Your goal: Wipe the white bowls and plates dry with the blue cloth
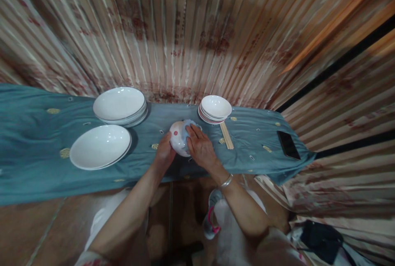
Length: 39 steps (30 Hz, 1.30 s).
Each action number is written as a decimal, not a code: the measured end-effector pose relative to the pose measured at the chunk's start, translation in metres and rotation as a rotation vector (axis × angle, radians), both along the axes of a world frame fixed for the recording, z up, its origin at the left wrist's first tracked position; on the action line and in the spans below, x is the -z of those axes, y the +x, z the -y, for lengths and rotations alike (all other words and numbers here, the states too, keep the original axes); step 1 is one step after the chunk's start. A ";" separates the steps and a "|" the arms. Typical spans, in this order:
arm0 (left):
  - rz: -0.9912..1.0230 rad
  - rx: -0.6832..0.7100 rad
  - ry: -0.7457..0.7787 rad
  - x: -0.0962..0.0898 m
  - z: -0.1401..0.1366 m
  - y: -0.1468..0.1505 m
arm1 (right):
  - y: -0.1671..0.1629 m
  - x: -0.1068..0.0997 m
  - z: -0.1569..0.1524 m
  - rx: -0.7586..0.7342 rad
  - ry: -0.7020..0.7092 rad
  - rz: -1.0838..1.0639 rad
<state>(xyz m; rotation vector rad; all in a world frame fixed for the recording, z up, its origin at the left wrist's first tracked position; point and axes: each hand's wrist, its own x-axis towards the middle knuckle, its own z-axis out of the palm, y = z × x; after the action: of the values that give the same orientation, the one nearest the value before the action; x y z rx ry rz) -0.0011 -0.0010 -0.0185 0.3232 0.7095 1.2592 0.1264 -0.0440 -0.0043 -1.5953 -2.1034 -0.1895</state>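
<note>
A small white bowl (178,142) with a red mark is held up over the table's front half, its outer side facing me. My left hand (165,151) grips its left rim. Against its right side, my right hand (200,144) presses a light blue cloth (187,128), fingers bent over it. Just behind and to the right stands a stack of small white bowls (216,107), and a bundle of wooden chopsticks (226,136) lies in front of that stack.
On the left are a tall stack of large white dishes (119,104) and a lower stack (101,146). A black phone (288,145) lies near the right end of the teal-covered table (256,138). Pleated curtains (173,31) hang right behind the table.
</note>
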 end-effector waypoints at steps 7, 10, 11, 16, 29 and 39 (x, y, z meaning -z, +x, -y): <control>-0.063 -0.017 -0.041 0.005 -0.003 -0.002 | -0.002 0.004 0.005 0.090 -0.044 0.014; -0.056 -0.016 -0.029 0.009 -0.004 -0.003 | -0.002 0.002 0.007 0.096 -0.048 0.035; -0.052 -0.010 -0.022 0.010 -0.004 -0.003 | -0.002 0.002 0.008 0.097 -0.047 0.043; -0.031 -0.011 -0.005 0.013 -0.006 -0.004 | -0.003 -0.003 0.014 0.089 -0.052 0.075; -0.034 -0.036 -0.027 0.014 -0.006 -0.003 | -0.002 0.007 0.017 -0.017 -0.003 -0.072; -0.026 -0.005 -0.002 0.005 -0.002 -0.001 | -0.003 0.011 0.012 -0.044 0.007 -0.099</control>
<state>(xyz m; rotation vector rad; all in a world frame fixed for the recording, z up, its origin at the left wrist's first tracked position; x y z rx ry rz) -0.0023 0.0005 -0.0240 0.3368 0.7337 1.2605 0.1230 -0.0557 -0.0150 -1.5216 -2.0575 -0.1014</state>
